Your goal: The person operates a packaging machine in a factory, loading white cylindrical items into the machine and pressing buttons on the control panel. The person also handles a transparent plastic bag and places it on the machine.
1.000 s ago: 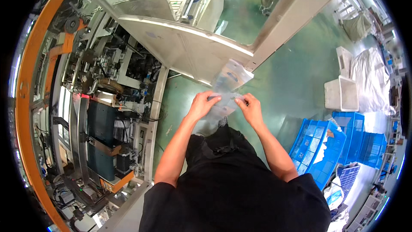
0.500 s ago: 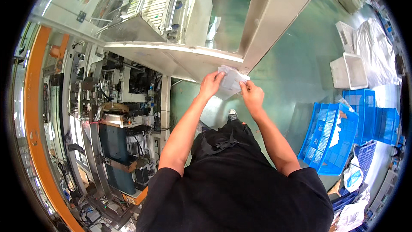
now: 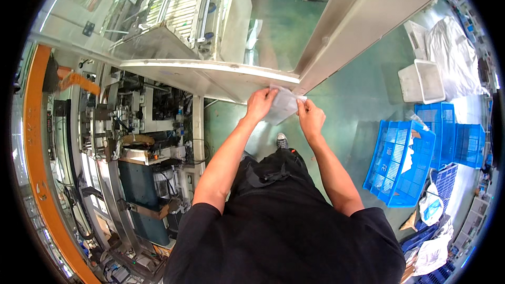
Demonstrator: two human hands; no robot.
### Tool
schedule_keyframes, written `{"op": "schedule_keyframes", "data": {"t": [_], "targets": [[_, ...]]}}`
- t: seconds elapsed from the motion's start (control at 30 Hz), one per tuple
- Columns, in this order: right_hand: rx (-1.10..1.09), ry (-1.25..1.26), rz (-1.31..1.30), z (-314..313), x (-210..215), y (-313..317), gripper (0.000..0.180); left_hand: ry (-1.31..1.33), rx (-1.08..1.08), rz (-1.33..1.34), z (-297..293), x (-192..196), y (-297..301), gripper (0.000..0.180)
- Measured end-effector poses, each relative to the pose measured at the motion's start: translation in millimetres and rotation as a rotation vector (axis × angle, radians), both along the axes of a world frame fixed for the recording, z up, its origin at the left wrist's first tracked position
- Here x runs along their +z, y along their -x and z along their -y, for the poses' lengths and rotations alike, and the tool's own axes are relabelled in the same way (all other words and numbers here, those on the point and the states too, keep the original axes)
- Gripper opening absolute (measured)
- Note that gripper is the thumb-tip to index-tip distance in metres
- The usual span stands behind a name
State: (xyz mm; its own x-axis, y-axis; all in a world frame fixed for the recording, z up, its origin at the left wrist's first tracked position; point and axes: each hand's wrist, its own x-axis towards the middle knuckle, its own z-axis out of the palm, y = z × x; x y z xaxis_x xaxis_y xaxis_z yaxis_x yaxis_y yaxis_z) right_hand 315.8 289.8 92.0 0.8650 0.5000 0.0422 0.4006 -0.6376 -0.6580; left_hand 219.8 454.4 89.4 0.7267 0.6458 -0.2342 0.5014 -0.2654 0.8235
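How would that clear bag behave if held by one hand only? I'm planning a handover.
The bag looks like thin clear film, so probably floppy: it would likely sag from a single grip. The left hand and right hand pinch opposite edges, which seems to keep it spread. It appears flat, so probably light, and perhaps slippery.

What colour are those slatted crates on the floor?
Bright blue; the crates show best in the head view, at the right.

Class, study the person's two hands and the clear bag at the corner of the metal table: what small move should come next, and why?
Probably lay the clear bag flat onto the metal table. The left hand and right hand each pinch one side of it, and it hangs just off the table's corner, partly over the green floor, unsupported.
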Motion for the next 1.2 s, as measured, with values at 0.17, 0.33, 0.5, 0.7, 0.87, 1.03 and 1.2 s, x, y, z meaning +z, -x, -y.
{"op": "schedule_keyframes", "data": {"t": [0.17, 0.33, 0.5, 0.7, 0.87, 1.03, 1.2], "targets": [[0.069, 0.214, 0.055, 21.6, -37.7, -18.0, 0.031, -0.121, -0.059, 0.064, 10.5, -1.8, -21.1, 0.034], [0.059, 0.178, -0.149, 21.5, -32.6, -14.5, 0.032, 0.026, -0.004, 0.170, -13.4, -54.6, 42.3, 0.031], [-0.024, 0.181, -0.298, 115.5, -67.4, -12.3, 0.029, -0.113, -0.360, -0.390, -18.7, -180.5, 165.8, 0.049], [-0.110, 0.473, -0.582, 229.0, -143.5, 25.6, 0.028, 0.273, -0.328, -0.563, 25.1, -195.0, 173.6, 0.038], [0.113, 0.678, -0.677, 275.1, -225.3, 40.1, 0.032, 0.473, -0.182, -0.538, 26.6, -207.0, 185.9, 0.033], [0.364, 0.666, -0.625, 246.6, -223.0, 0.7, 0.034, 0.573, 0.212, -0.213, 87.0, -233.8, 269.5, 0.034], [0.316, 0.239, -0.792, 212.2, -231.3, -47.0, 0.015, 0.110, 0.397, -0.253, 88.2, -188.7, 215.8, 0.040]]}}
